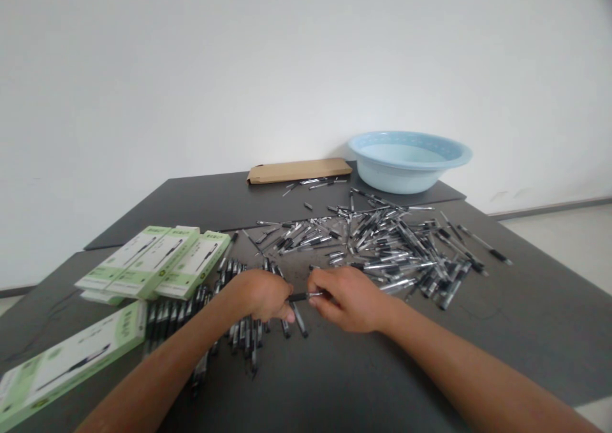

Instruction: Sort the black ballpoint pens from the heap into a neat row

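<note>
Between my two hands, at the middle of the table, lies a pen (299, 297) with a dark grip section, held roughly level. My left hand (268, 296) is closed on its left end, and my right hand (345, 298) pinches the right end near the tip. Beneath and beside my left forearm are rows of black-and-clear pens (246, 337), partly hidden by the arm. Past my right hand spreads a loose heap of clear and black pen parts (382, 242).
Green-and-white pen boxes (143, 261) are stacked at left, with another box (71, 359) nearer me. A light blue basin (406, 175) stands at the back right beside a flat brown cardboard piece (299, 170). Behind the dark table (540, 331) is a white wall.
</note>
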